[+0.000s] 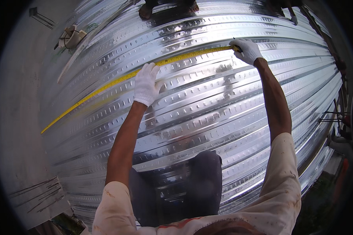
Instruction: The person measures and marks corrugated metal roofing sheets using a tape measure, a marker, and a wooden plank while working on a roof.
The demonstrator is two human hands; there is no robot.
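the right hand (247,51), in a white glove, is closed around the case end of the yellow tape measure (192,54); from that grip it runs leftward in a long curve over the ribbed metal sheets (200,113); to the grip's left, the left hand (146,84) lies with its fingertips at the tape's edge, and whether they pinch it or only touch it i cannot tell; farther left and ahead, a white container (70,40) sits beside a long pale strip (91,38); another person's bare foot (146,12) is past the tape.
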